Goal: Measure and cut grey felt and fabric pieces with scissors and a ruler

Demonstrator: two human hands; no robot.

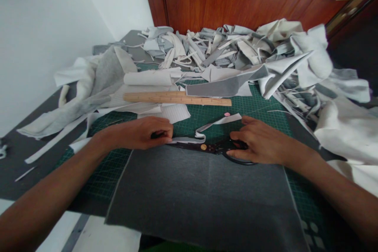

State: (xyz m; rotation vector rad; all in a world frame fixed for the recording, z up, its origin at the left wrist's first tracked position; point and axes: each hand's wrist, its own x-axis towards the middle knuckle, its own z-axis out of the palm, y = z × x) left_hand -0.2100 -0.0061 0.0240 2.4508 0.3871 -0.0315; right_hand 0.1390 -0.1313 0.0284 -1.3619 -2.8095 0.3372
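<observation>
My right hand (261, 141) grips the handles of black scissors (203, 147), with fingers in the loops. The blades point left along the far edge of a dark grey fabric sheet (203, 197). A narrow pale strip (220, 123) curls away from that edge, just beyond the scissors, and one end lies by my right fingers. Near the blade tips, my left hand (153, 132) is closed in a pinch on the left end of the strip. The blade tips are partly hidden there. The sheet lies flat and hangs toward me over the table's near edge.
A green cutting mat (265, 106) lies under the work. Beyond my hands is a wooden ruler (177, 97), with a grey offcut (215, 87) over part of it. A heap of fabric scraps (218, 49) spans the back, with more cloth (351, 126) on the right.
</observation>
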